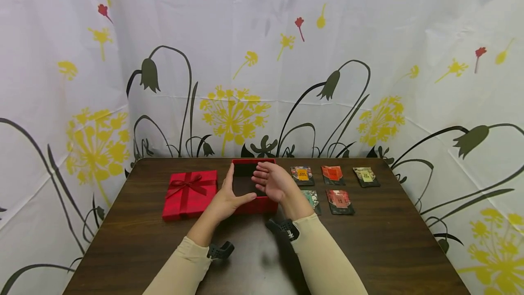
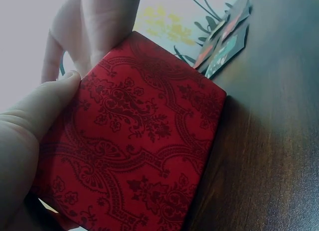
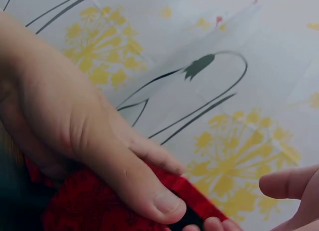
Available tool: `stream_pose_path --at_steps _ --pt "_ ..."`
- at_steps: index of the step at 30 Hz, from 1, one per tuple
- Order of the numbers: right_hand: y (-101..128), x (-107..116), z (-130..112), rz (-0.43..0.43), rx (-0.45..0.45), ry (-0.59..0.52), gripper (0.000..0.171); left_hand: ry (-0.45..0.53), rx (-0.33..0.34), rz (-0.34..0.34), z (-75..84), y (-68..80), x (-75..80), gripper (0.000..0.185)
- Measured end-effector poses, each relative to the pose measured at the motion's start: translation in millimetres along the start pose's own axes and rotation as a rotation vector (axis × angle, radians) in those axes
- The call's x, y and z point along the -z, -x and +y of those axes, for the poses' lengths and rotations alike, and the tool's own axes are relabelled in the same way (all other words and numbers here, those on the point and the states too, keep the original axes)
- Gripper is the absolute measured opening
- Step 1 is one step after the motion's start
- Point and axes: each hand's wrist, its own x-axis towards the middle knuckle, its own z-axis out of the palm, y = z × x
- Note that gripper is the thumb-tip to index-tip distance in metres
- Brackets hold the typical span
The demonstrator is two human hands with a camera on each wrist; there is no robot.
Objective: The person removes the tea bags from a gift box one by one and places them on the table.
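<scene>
My left hand (image 1: 225, 201) grips a red open gift box (image 1: 258, 205) at its left side. The thumb (image 2: 55, 94) lies along the near rim, and the fingers reach up the left wall. The box has a dark inside and a darker floral pattern on its outer wall (image 2: 129, 111). My right hand (image 1: 275, 182) is over the right part of the box, palm turned to the left, fingers loosely bent with nothing between them. In the right wrist view, the left hand's thumb (image 3: 159, 201) overlaps the box rim, while fingers of the right hand (image 3: 299, 198) show at lower right.
A red gift lid (image 1: 190, 195) with a ribbon bow lies left of the box. Several small printed packets, including a yellow-labelled one (image 1: 302, 175) and a red one (image 1: 340, 201), lie to the right on the brown table (image 1: 389, 249). A flowered curtain (image 1: 262, 58) hangs behind.
</scene>
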Motion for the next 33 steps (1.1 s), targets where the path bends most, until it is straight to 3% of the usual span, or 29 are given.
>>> stream_pose_path --at_steps 4,9,15,21,30,33 --pt "-11.8 -3.1 -1.1 0.003 -0.101 0.039 0.075 0.002 0.004 -0.003 0.7 -1.3 0.9 0.126" --pt "-17.5 -6.9 -0.4 0.03 -0.137 0.089 0.088 0.005 -0.002 -0.002 0.8 -2.1 1.6 0.128" --pt "-17.0 -9.7 2.9 0.084 -0.158 0.139 0.092 0.015 -0.011 -0.013 -0.5 -1.9 1.4 0.131" --pt "-20.0 -12.7 6.1 0.074 -0.164 0.229 0.088 0.015 -0.014 -0.012 -0.6 -0.2 2.3 0.131" --pt "-24.1 -14.0 3.6 -0.09 -0.223 0.345 0.081 0.016 -0.025 -0.021 1.3 0.0 3.8 0.134" --pt "-23.0 -14.3 4.1 -0.102 -0.224 0.387 0.077 0.015 -0.022 -0.025 1.2 0.6 2.8 0.133"
